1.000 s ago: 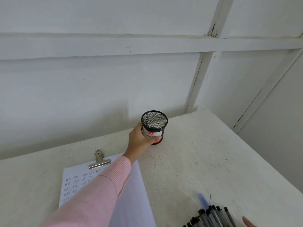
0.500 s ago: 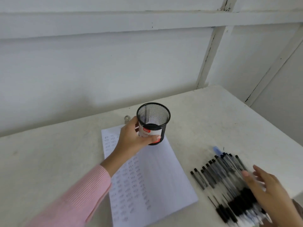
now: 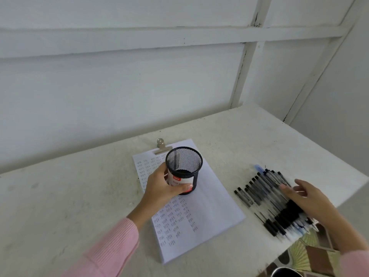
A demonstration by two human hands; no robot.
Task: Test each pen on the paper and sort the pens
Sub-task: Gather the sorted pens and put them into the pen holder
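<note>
White table (image 3: 79, 196): mesh cup (image 3: 183, 166), seemingly penless, was gripped by the left hand (image 3: 163, 189) over the marked paper (image 3: 209, 208); pens (image 3: 263, 194) lay heaped beside, under the spread right hand (image 3: 311, 198); sorting was judged unstarted.

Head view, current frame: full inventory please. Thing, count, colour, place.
mesh cup: one, black, white-and-red label, over the paper's far half.
paper: one, white with rows of pen marks, table centre.
clip: one, silver, paper's far edge.
pens: a pile, uncountable, mostly black, one blue at the far end, right of the paper.
table: one, off-white.
wall: white, behind the table.
patterned surface: brown and green, below the table's right edge.
left hand: pink sleeve, grips the mesh cup.
right hand: fingers straight, over the pens.
</note>
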